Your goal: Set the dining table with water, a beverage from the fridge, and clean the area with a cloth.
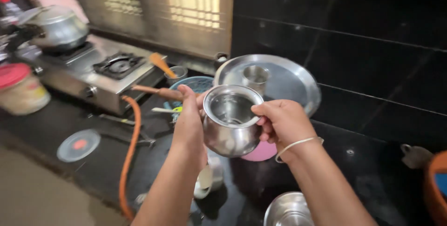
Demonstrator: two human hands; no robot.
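- Small steel pot (231, 121) sits between both hands, mouth tilted toward the camera.
- Left hand (188, 119) presses its side, fingers together.
- Right hand (281, 122) pinches the rim, thumb seemingly inside.

- We hold a shiny silver pot (231, 121); it is our landmark.
- Behind it we see a silver plate (288, 84) against a glossy black wall (372, 44).
- Under the pot, a pink lid (261, 152) shows.
- Left of it runs an orange hose (128, 156) over the black counter (363, 161).
- Far left of it stands a cream tub (23, 96) with a red top.
- Behind the pot's left side we see a blue bowl (195, 84).
- Far right of it, an orange-brown rim (433, 188).
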